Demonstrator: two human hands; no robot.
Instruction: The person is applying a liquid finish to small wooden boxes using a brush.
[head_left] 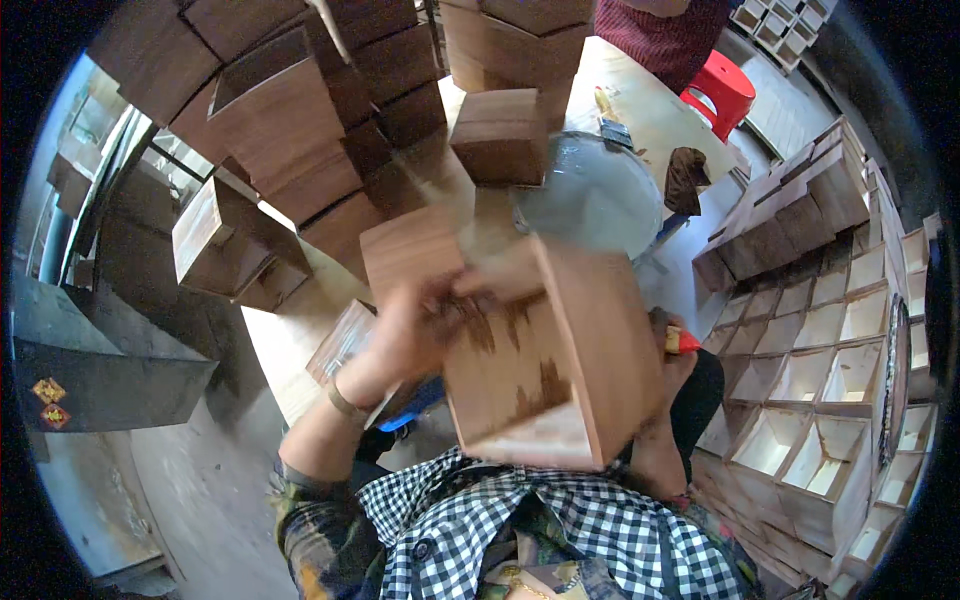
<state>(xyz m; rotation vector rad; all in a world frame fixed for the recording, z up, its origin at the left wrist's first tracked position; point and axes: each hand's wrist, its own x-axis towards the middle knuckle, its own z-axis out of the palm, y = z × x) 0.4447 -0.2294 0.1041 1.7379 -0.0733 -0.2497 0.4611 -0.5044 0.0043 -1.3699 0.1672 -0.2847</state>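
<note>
In front of me a brown wooden box (615, 355) is tilted with its open side toward me. Dark wet-looking streaks mark its inner face. At the box's left edge, my left hand (412, 325) is blurred, its fingers curled at the rim. My right hand (675, 380) is against the box's right side, partly hidden by it. A red and yellow handle end (683, 341) sticks out of that hand; the rest of this tool is hidden. Behind my left hand a blurred wooden piece (405, 250) stands on the table.
A round basin (590, 195) with pale liquid stands beyond the box. A brush (614, 130) and a dark brown cloth (686, 180) lie near it. Wooden boxes (290, 130) are stacked at the far left, pale open boxes (800, 370) at the right. A person in a dark red sweater (660, 40) and a red stool (722, 90) are beyond.
</note>
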